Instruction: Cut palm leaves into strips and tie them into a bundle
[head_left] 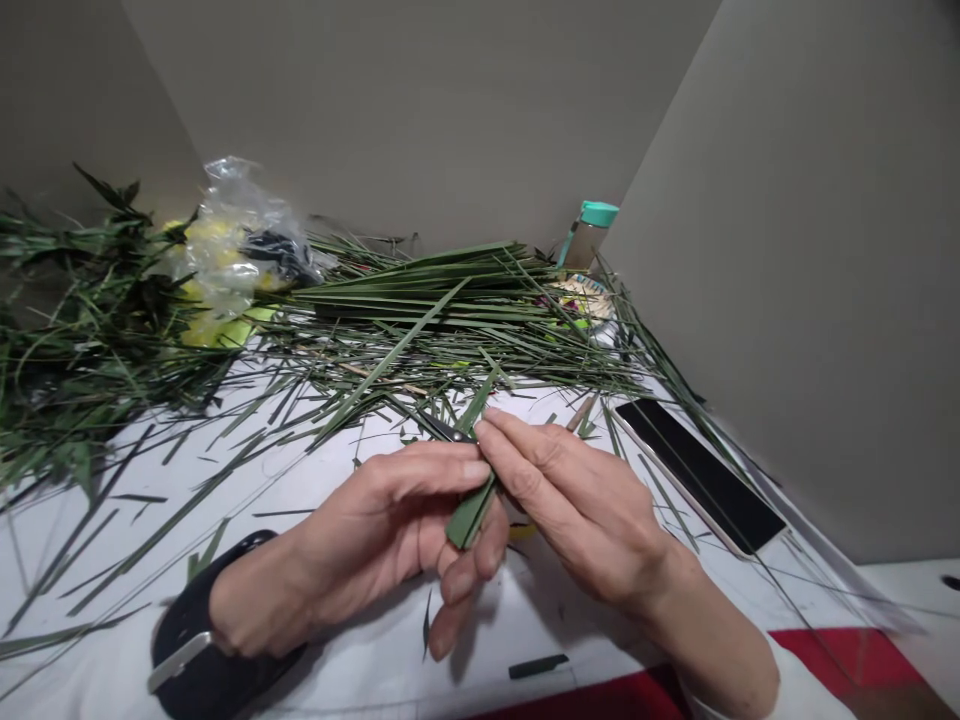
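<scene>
together, both hands (480, 500) on leaf strip (471, 512)

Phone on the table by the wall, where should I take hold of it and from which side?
Grip the phone across its long edges near the end closest to you, coming from above, on the side away from the wall. It lies flat, screen up, the wall close behind it, thin leaf blades around it. The left hand and right hand both pinch a leaf strip.

White table (90, 560) — leaf strips (420, 310), phone (701, 475), plastic bag (232, 245).
</scene>
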